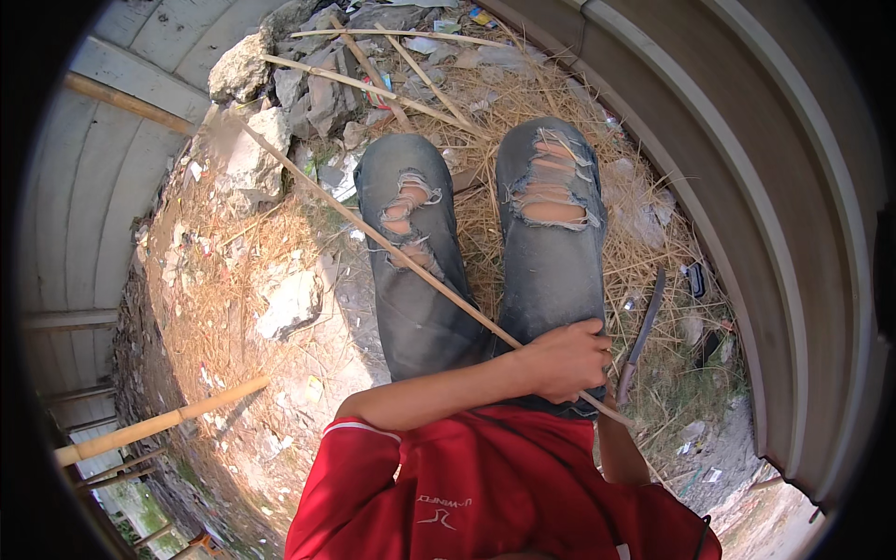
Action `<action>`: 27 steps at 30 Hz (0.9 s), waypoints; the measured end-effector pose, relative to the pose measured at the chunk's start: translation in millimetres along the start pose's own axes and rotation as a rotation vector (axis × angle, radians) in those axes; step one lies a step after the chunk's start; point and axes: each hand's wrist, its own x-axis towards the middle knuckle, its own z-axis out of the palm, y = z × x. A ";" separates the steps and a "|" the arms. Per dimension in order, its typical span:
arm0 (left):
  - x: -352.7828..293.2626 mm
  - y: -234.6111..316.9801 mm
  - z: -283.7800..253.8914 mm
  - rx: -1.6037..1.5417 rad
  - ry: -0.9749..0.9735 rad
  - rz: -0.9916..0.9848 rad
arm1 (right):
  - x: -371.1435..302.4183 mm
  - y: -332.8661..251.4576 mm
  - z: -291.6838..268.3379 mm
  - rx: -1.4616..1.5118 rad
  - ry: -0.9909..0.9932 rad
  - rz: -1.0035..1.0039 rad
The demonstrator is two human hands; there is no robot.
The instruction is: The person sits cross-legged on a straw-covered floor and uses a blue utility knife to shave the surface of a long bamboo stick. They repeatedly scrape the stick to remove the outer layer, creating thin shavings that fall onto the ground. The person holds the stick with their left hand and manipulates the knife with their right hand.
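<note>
A long, thin wooden stick (392, 248) slants across my lap, from the rocks at the far left to beside my right hip. My left hand (567, 362) reaches across my body and closes round the stick near its near end, above my right thigh. Of my right arm, the forearm (618, 450) shows beside my red shirt; its hand is mostly hidden behind my left hand, fingers out of sight. On the ground right of my leg lies a long knife (642, 336) with a dark, slightly curved blade. My knees, in torn grey jeans (551, 271), are bent.
Grey rocks (254, 154) and several loose bamboo sticks (373, 91) lie ahead among dry straw. A thick bamboo pole (173, 420) juts in from the left. Ribbed metal sheeting (747, 187) curves along the right, and pale panels (84, 224) stand at left.
</note>
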 end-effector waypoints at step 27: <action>-49.8 -75.1 -131.6 -0.348 1.051 -0.737 | -182.8 -116.1 -350.1 1.376 0.789 -1.252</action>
